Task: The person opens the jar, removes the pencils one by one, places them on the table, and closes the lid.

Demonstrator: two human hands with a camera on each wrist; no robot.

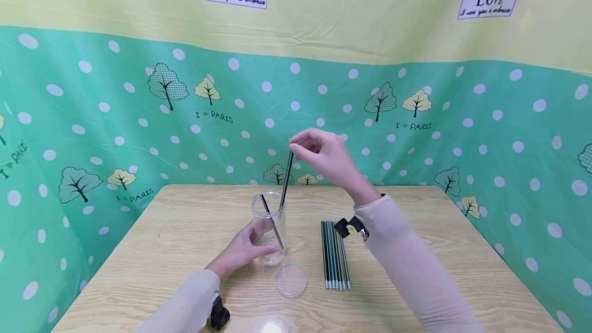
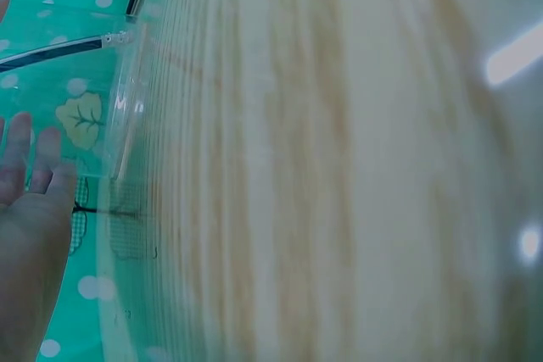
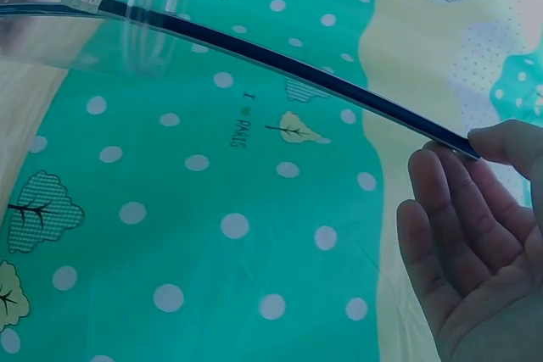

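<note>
My left hand (image 1: 242, 251) grips a clear, round plastic jar (image 1: 283, 222) that stands upright on the table. Inside the jar one dark pencil (image 1: 271, 221) leans at a slant. Above the rim my right hand (image 1: 326, 157) pinches a second dark pencil (image 1: 288, 171) near its upper end, between thumb and fingertips. In the right wrist view this pencil (image 3: 288, 80) has its pale, eraser-like end inside the jar's mouth (image 3: 157, 14). The left wrist view shows my left hand (image 2: 34, 209) beside the jar wall (image 2: 119, 116), only partly in frame.
A row of dark and green pencils (image 1: 335, 256) lies on the wooden table (image 1: 393, 292), under my right forearm's left side. A clear round lid (image 1: 291, 280) lies flat in front of the jar. A polka-dot cloth (image 1: 296, 107) hangs behind the table.
</note>
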